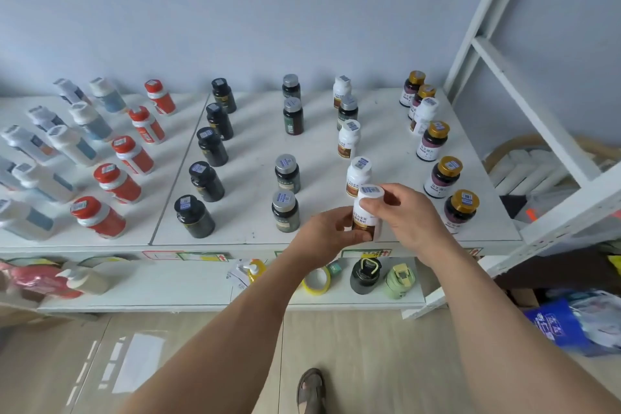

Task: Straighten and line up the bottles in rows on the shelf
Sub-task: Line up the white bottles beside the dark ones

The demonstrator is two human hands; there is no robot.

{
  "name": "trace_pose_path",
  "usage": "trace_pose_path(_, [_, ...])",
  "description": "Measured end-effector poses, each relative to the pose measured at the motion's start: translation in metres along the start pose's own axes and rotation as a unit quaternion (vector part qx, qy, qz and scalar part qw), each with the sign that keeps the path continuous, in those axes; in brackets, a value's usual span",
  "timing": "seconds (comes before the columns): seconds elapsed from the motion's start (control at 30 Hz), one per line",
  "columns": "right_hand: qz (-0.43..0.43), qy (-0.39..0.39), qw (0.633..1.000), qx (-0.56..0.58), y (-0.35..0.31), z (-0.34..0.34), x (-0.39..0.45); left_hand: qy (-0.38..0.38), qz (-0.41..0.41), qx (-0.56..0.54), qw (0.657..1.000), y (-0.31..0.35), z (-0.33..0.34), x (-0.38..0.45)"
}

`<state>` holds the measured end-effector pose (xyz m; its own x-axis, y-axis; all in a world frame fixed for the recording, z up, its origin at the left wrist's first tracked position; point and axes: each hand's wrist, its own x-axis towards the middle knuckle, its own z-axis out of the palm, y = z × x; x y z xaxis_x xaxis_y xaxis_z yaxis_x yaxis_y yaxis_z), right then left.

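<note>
A white bottle with a brown label (368, 210) stands at the front edge of the white shelf (248, 158), held between both hands. My left hand (327, 233) grips its lower body from the left. My right hand (408, 215) grips its cap and upper body from the right. Behind it runs a row of white bottles (349, 139) with one dark bottle (347, 111) among them. Rows of silver-capped dark bottles (286, 173), black bottles (211, 144), red bottles (132, 155) and gold-capped bottles (443, 176) stand on the shelf. A white bottle (424, 114) sits in the gold-capped row.
White and blue bottles (72, 144) fill the shelf's far left. A lower shelf (188, 286) holds a pump bottle (89, 279), yellow tape (316, 281), a black flask (366, 274) and a green flask (400, 281). A white rack frame (524, 87) rises at the right.
</note>
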<state>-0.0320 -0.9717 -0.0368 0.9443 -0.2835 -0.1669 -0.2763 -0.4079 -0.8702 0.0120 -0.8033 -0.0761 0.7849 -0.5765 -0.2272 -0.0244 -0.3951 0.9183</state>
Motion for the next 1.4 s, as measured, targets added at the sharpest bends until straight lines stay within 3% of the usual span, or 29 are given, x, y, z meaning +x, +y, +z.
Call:
trace_pose_path(0.13, [0.006,0.023,1.0,-0.015,-0.008,0.0,0.001,-0.058,-0.012,-0.115,0.992,0.006,-0.007,0.0])
trace_pose_path(0.37, [0.003,0.009,1.0,-0.025,-0.012,-0.005,0.001,-0.061,-0.028,-0.092,0.993,0.012,-0.011,0.003])
trace_pose_path(0.47, [-0.001,0.003,1.0,-0.026,-0.013,-0.008,0.004,-0.035,-0.032,-0.032,0.998,0.013,-0.011,0.007])
trace_pose_path(0.57, [-0.004,-0.005,1.0,-0.029,-0.007,-0.008,0.008,0.026,-0.028,0.134,0.99,0.014,-0.011,0.009])
trace_pose_path(0.67, [-0.001,-0.02,0.999,-0.042,0.003,-0.005,0.01,0.048,0.011,0.333,0.942,0.016,-0.012,0.007])
trace_pose_path(0.77, [0.0,-0.029,0.999,-0.035,0.014,0.0,0.012,0.04,0.051,0.439,0.896,0.016,-0.013,0.008])
trace_pose_path(0.9, [0.008,-0.046,0.999,-0.029,0.027,0.007,0.016,0.036,0.061,0.471,0.879,0.011,-0.014,0.01])
trace_pose_path(1.23, [0.014,-0.055,0.998,-0.006,0.025,0.002,0.018,0.017,0.079,0.471,0.879,0.016,-0.027,0.018])
trace_pose_path(1.4, [0.011,-0.002,1.0,0.005,0.004,-0.01,0.036,0.025,0.112,0.511,0.852,0.03,-0.045,0.03])
